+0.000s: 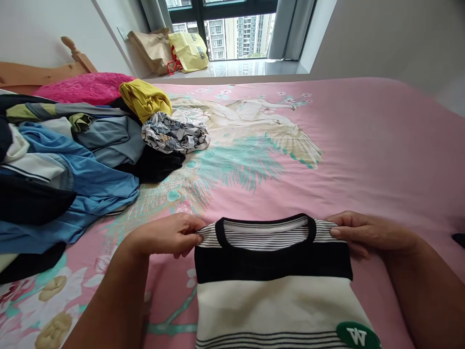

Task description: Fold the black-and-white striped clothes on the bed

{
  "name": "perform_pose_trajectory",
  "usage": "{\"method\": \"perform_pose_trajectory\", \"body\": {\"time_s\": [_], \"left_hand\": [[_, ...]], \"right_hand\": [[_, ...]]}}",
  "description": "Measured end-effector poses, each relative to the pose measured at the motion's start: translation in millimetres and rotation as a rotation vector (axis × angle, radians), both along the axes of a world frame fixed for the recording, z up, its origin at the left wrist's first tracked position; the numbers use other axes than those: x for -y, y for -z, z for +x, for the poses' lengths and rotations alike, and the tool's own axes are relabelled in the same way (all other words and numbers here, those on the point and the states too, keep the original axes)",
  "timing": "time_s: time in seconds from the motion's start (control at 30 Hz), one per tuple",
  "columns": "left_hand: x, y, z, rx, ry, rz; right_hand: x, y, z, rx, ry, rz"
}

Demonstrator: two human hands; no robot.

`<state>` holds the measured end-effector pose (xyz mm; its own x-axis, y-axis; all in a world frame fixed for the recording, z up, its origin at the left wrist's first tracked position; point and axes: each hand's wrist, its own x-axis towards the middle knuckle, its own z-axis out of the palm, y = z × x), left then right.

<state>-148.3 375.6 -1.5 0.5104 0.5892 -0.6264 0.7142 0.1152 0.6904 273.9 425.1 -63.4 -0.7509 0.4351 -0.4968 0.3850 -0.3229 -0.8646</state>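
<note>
A cream and black striped shirt (276,303) with a black neckband and a green oval patch bearing a white W is spread front side up at the bottom centre. Its lower part runs out of view. My left hand (170,235) pinches the shoulder on the left between thumb and fingers. On the opposite shoulder, my right hand (366,232) grips the fabric the same way, thumb on top. The sides look folded in, as no sleeves show.
Several crumpled clothes (83,155) are heaped on the left of the pink patterned bedsheet (363,145), with a yellow garment (145,99) on the far side. A bright pink pillow (85,87) lies behind them. Paper bags (189,51) stand on the windowsill.
</note>
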Motion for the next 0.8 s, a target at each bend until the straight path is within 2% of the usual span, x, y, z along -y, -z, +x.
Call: {"method": "perform_pose_trajectory", "body": {"time_s": [0.1,0.27,0.4,0.53,0.63,0.7,0.8], "left_hand": [[9,4.7,1,-0.084,-0.024,0.090],[17,24.9,-5,-0.003,-0.078,0.158],[16,31.4,-7,0.055,-0.142,0.182],[15,34.3,-4,0.214,-0.202,0.113],[14,41.9,-4,0.320,-0.327,0.042],[13,49.7,-6,0.346,-0.426,-0.020],[12,61.4,-8,0.410,-0.515,-0.057]], "right_hand": [[0,-0.3,-3,0.022,-0.012,0.008],[1,1.2,-7,0.068,0.019,0.003],[-1,5.5,-5,0.084,0.060,-0.001],[-2,8.3,-4,0.103,0.082,0.006],[-1,9.9,-3,0.096,0.103,-0.011],[3,11.7,-3,0.069,0.157,-0.013],[12,15.0,-5,0.030,0.310,0.024]]}}
